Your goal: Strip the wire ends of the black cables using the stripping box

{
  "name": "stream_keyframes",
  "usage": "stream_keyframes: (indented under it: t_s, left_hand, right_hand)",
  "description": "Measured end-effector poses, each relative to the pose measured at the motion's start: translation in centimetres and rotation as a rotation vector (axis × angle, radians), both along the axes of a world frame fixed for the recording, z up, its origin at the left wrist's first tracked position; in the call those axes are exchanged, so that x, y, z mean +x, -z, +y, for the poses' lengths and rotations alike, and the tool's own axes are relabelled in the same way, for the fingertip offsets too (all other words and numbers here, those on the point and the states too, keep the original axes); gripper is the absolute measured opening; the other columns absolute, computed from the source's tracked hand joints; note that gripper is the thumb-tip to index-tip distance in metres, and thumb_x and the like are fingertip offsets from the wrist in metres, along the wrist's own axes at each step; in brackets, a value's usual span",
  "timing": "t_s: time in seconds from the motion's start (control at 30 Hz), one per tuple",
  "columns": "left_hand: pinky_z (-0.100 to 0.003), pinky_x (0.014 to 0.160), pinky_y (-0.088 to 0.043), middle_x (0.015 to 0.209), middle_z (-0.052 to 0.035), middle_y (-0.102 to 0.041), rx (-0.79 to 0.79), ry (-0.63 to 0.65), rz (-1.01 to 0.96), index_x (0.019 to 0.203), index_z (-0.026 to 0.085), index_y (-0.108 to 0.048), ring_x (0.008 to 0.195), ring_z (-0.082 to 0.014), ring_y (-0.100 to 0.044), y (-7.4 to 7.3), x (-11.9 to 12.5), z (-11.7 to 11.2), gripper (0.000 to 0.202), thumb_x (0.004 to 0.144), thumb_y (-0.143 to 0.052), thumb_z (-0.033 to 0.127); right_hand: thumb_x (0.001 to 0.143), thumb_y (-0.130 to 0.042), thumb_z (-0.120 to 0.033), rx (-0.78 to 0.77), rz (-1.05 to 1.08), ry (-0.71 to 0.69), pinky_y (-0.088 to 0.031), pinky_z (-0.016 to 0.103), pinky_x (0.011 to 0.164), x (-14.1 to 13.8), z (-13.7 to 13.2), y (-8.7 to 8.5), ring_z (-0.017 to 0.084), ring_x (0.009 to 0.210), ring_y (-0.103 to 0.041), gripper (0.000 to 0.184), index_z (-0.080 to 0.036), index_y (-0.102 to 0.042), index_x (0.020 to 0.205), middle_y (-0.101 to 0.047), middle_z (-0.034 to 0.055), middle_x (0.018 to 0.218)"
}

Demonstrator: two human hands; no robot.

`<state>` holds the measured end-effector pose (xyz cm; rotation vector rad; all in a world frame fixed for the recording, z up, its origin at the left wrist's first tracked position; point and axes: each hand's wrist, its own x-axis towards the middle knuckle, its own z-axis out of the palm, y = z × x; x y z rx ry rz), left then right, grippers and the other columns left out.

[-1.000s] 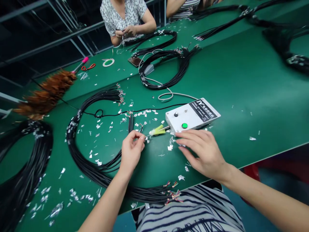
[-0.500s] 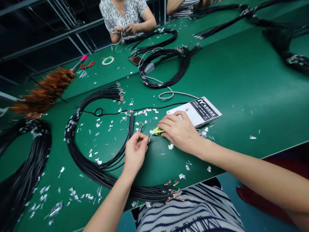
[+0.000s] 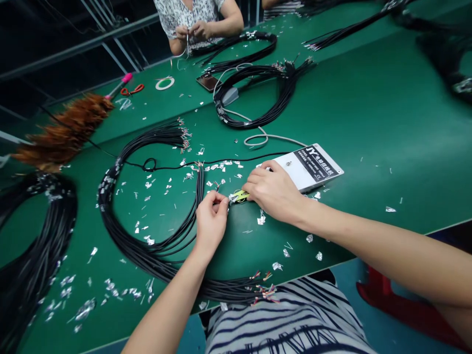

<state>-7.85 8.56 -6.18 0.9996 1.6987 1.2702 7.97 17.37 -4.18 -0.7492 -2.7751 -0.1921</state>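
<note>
My left hand [image 3: 212,221] is closed in a pinch on the end of a thin black cable [image 3: 199,189], right at the tip of a yellow-green nozzle [image 3: 240,196]. That nozzle sticks out of a white control box [image 3: 313,167] on the green table [image 3: 368,123]. My right hand [image 3: 275,191] lies over the front of the box, its fingers curled on the nozzle. A big coil of black cables [image 3: 121,231] loops to the left of my left hand, its coloured wire ends [image 3: 266,291] near the table's front edge.
Silver foil scraps [image 3: 147,184] litter the table. Further black cable coils lie at the far left [image 3: 33,255] and behind the box [image 3: 258,93]. A feather duster [image 3: 61,135], red scissors [image 3: 132,90], a tape ring [image 3: 164,83] and a phone [image 3: 207,82] sit beyond. A person [image 3: 199,22] works opposite.
My right hand moved left from in front of the box onto the nozzle, covering the green button. My left hand brought the cable end closer to the nozzle tip.
</note>
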Motion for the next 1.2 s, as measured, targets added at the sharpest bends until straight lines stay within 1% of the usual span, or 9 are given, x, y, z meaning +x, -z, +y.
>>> stream_keyframes:
  t_s: [0.27, 0.57, 0.63, 0.73, 0.8, 0.87, 0.93, 1.03, 1.2]
  left_hand:
    - [-0.019, 0.044, -0.030, 0.059, 0.0057, -0.047, -0.023, 0.003, 0.010, 0.066, 0.019, -0.052, 0.045, -0.0071, -0.041, 0.6, 0.1, 0.5, 0.017, 0.075, -0.065, 0.025]
    - [-0.019, 0.045, -0.031, 0.060, 0.0050, -0.047, -0.032, 0.010, 0.022, 0.066, 0.018, -0.052, 0.047, -0.0074, -0.043, 0.4, 0.1, 0.6, 0.016, 0.075, -0.064, 0.025]
    - [-0.019, 0.045, -0.031, 0.060, 0.0050, -0.047, -0.032, 0.014, 0.027, 0.067, 0.019, -0.052, 0.048, -0.0075, -0.043, 0.5, 0.0, 0.5, 0.016, 0.075, -0.064, 0.025]
    - [-0.019, 0.045, -0.030, 0.060, 0.0051, -0.046, -0.028, 0.021, 0.026, 0.067, 0.018, -0.053, 0.047, -0.0074, -0.041, 0.4, -0.1, 0.5, 0.016, 0.075, -0.064, 0.027]
    - [-0.019, 0.045, -0.029, 0.059, 0.0053, -0.046, -0.023, 0.026, 0.018, 0.067, 0.018, -0.053, 0.047, -0.0073, -0.040, 0.4, -0.1, 0.5, 0.017, 0.075, -0.064, 0.028]
    - [-0.019, 0.044, -0.028, 0.058, 0.0056, -0.045, -0.019, 0.032, 0.008, 0.067, 0.018, -0.053, 0.047, -0.0071, -0.038, 0.3, -0.1, 0.5, 0.017, 0.074, -0.064, 0.029]
    - [-0.019, 0.044, -0.027, 0.058, 0.0059, -0.044, -0.017, 0.037, 0.001, 0.067, 0.018, -0.052, 0.046, -0.0068, -0.037, 0.3, -0.1, 0.5, 0.018, 0.074, -0.064, 0.029]
    - [-0.019, 0.044, -0.026, 0.058, 0.0060, -0.044, -0.026, 0.034, 0.012, 0.068, 0.018, -0.052, 0.047, -0.0069, -0.037, 0.5, -0.1, 0.5, 0.017, 0.074, -0.063, 0.029]
    - [-0.018, 0.044, -0.027, 0.059, 0.0057, -0.044, -0.036, 0.012, 0.045, 0.069, 0.018, -0.052, 0.047, -0.0067, -0.038, 0.4, -0.7, 0.0, 0.017, 0.075, -0.063, 0.029]
  right_hand:
    - [0.086, -0.060, -0.010, 0.006, -0.009, 0.014, -0.023, 0.036, 0.083, 0.2, -0.1, -0.2, 0.018, 0.078, -0.054, 0.015, -0.018, -0.066, 0.075, -0.066, 0.0006, 0.071]
    - [0.088, -0.061, -0.011, -0.064, -0.070, 0.047, -0.024, 0.040, 0.087, 0.1, -0.7, -1.0, 0.022, 0.090, -0.058, 0.008, -0.017, -0.066, 0.084, -0.072, 0.0045, 0.085]
    - [0.088, -0.064, -0.016, -0.080, -0.021, 0.045, -0.025, 0.041, 0.090, 0.7, -0.8, -1.3, 0.024, 0.099, -0.059, 0.003, -0.017, -0.066, 0.090, -0.073, 0.0066, 0.096]
    - [0.092, -0.062, -0.021, -0.087, 0.194, 0.053, -0.030, 0.041, 0.093, 3.1, -1.2, -1.6, 0.024, 0.108, -0.061, 0.012, -0.018, -0.064, 0.103, -0.073, 0.0073, 0.113]
    - [0.095, -0.058, -0.019, -0.084, 0.397, 0.106, -0.035, 0.040, 0.092, 5.3, -1.8, -1.3, 0.022, 0.107, -0.064, 0.012, -0.020, -0.062, 0.106, -0.073, 0.0063, 0.114]
    - [0.093, -0.056, -0.014, -0.070, 0.547, 0.150, -0.038, 0.039, 0.091, 7.3, -2.7, -0.7, 0.023, 0.107, -0.065, 0.011, -0.021, -0.060, 0.099, -0.074, 0.0061, 0.111]
    - [0.091, -0.056, -0.009, -0.077, 0.561, 0.153, -0.040, 0.041, 0.092, 8.5, -3.7, 0.1, 0.024, 0.110, -0.064, 0.013, -0.022, -0.058, 0.094, -0.074, 0.0060, 0.112]
    - [0.088, -0.056, -0.005, -0.047, 0.514, 0.151, -0.039, 0.042, 0.094, 8.9, -4.5, 1.3, 0.024, 0.112, -0.064, 0.019, -0.023, -0.057, 0.090, -0.075, 0.0026, 0.113]
    - [0.086, -0.058, -0.003, 0.041, 0.508, 0.173, -0.037, 0.044, 0.096, 8.7, -4.0, 2.3, 0.024, 0.104, -0.067, 0.020, -0.023, -0.057, 0.086, -0.077, -0.0002, 0.107]
